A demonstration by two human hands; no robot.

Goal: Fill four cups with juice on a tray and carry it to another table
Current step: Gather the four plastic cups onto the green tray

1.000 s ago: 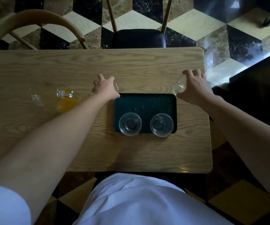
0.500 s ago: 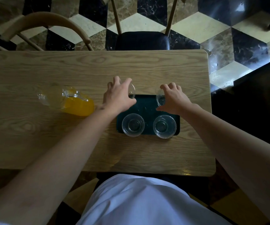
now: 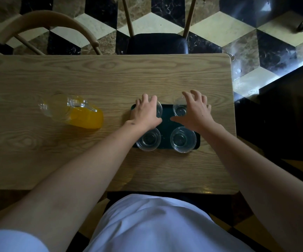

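Observation:
A dark tray (image 3: 166, 124) lies on the wooden table (image 3: 92, 79) near its right end. Two empty clear cups stand on its near side, one on the left (image 3: 148, 140) and one on the right (image 3: 183, 139). My left hand (image 3: 145, 113) covers the far-left cup (image 3: 159, 110) and grips it from above, so only its right rim shows. My right hand (image 3: 194, 111) hovers with spread fingers beside the far-right cup (image 3: 179, 109), which stands on the tray. A glass pitcher of orange juice (image 3: 78, 113) stands to the left of the tray.
A black-seated chair (image 3: 157, 43) is tucked in at the far edge and a curved wooden chair back (image 3: 43, 20) shows at the far left. The table's right edge is close to the tray. A dark piece of furniture (image 3: 283, 115) stands to the right.
Both hands carried a cup each from the table beyond the tray onto its far side. My right hand's fingers have since spread off its cup.

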